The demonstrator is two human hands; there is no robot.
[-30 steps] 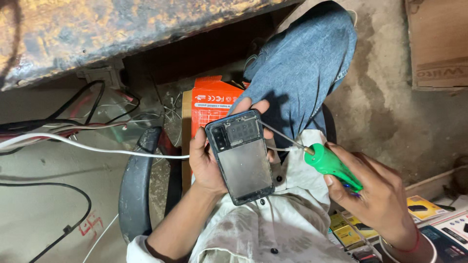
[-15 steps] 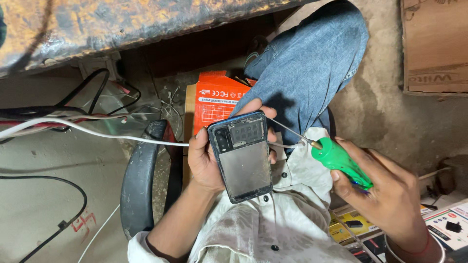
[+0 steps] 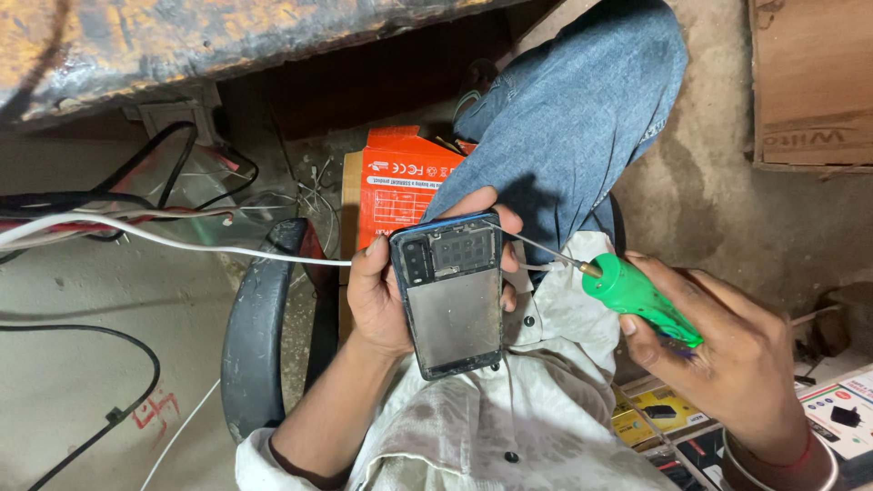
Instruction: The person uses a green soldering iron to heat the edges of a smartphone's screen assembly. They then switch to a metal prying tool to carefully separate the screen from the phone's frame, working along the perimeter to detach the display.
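Note:
My left hand [image 3: 382, 295] grips a smartphone [image 3: 453, 305] with its back cover off, the inner metal plate and camera block facing up. Thumb and fingers wrap both long edges. My right hand [image 3: 727, 355] holds a green-handled screwdriver [image 3: 637, 295]. Its thin metal shaft runs up and left, and the tip meets the phone's upper right edge, beside my left fingertips. Both hands hover over my lap, above a white stained shirt [image 3: 546, 400] and blue jeans [image 3: 573, 118].
An orange cardboard box [image 3: 396, 182] stands behind the phone. A black curved chair part [image 3: 259, 327] lies to the left, with white and black cables [image 3: 136, 236] across the grey floor. A brown carton [image 3: 809, 82] sits top right; small printed boxes [image 3: 837, 409] lie bottom right.
The screwdriver tip has stayed at the phone's upper right edge while my right hand shifted slightly. The phone remains gripped the same way.

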